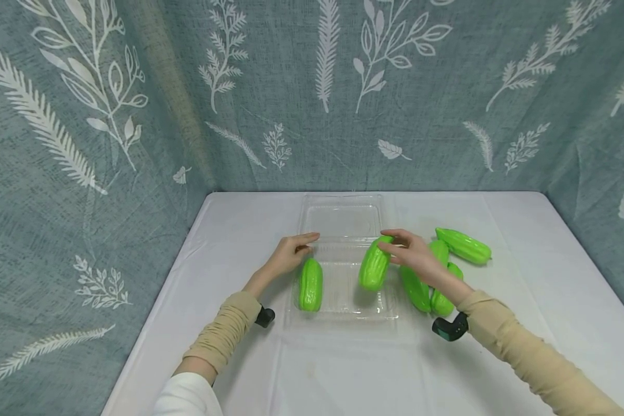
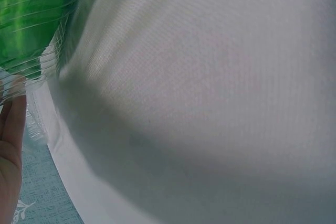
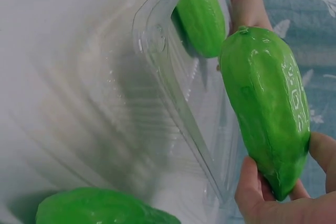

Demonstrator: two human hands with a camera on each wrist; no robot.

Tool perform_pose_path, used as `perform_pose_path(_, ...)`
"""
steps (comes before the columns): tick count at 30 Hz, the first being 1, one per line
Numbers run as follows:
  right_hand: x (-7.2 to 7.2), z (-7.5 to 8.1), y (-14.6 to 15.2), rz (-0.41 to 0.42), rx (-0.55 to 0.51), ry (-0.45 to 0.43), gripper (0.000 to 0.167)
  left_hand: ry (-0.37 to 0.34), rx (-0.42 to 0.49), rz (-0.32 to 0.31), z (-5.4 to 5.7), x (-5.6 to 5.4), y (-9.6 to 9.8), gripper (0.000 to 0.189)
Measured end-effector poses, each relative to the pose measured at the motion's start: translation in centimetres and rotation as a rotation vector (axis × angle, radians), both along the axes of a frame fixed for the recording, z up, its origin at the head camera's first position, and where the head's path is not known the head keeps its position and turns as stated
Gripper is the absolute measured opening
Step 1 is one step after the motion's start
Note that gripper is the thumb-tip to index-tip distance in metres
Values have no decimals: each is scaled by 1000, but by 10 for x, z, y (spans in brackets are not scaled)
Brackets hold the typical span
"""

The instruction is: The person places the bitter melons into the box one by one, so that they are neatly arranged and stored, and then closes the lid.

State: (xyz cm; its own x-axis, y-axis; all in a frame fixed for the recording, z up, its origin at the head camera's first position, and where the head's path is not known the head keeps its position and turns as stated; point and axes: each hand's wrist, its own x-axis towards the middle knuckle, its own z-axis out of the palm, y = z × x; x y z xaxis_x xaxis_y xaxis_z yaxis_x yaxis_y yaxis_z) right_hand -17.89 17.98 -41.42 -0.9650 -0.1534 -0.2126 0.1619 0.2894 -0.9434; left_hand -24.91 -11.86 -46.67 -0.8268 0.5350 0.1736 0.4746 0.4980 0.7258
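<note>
My right hand [image 1: 411, 254] grips a glossy green ridged gourd [image 1: 375, 264] by its pointed end and holds it tilted above the right half of a clear plastic clamshell box [image 1: 338, 283]. In the right wrist view, fingers and thumb close round the tip of this gourd [image 3: 265, 103]. A second gourd [image 1: 311, 285] lies lengthwise along the left side of the box. My left hand [image 1: 289, 254] is at the box's left back corner, index finger extended over the edge. In the left wrist view, a straight finger [image 2: 16, 116] touches the ribbed clear wall.
The box's lid [image 1: 342, 216] lies folded back behind it. To the right, several more gourds [image 1: 464, 245] lie in a loose group on the white-covered table [image 1: 353, 370], partly behind my right hand. A patterned blue-grey curtain [image 1: 301, 115] surrounds the back and sides.
</note>
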Motion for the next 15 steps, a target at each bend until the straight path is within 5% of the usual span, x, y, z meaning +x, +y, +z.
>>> perform_pose_path(15, -6, -6, -25, 2, -52, -8, 54, 17, 2, -5, 0, 0, 1, 40)
